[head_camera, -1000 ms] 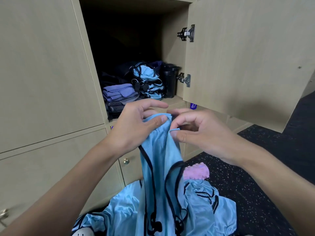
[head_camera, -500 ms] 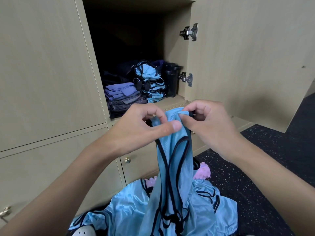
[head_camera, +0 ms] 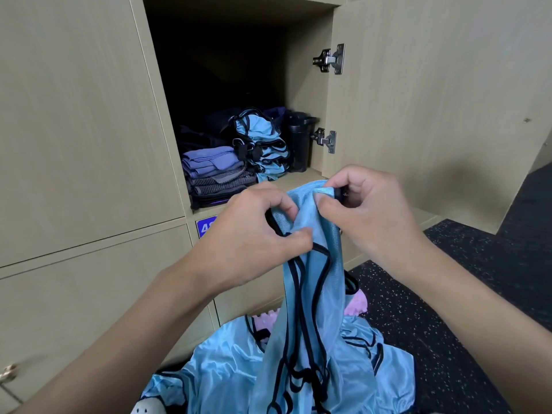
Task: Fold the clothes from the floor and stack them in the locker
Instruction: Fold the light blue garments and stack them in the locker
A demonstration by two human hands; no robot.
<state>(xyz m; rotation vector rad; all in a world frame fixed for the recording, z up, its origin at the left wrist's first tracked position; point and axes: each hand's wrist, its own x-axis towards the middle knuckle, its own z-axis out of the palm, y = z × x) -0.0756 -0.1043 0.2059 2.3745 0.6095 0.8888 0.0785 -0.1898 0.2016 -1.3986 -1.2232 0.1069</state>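
Note:
A light blue garment with black trim hangs in front of me. My left hand pinches its upper edge at the black trim, and my right hand pinches the top corner beside it. Its lower part trails down into a pile of more blue garments on the floor. Behind my hands, the open locker holds a stack of folded blue garments and a folded purple and grey stack.
The locker door stands open to the right. A black bottle stands in the locker's right corner. Something pink lies on the dark speckled floor behind the pile. Closed locker doors fill the left side.
Both hands have lifted the garment's top edge higher and a little rightward, regripping it; more of the garment hangs free of the pile.

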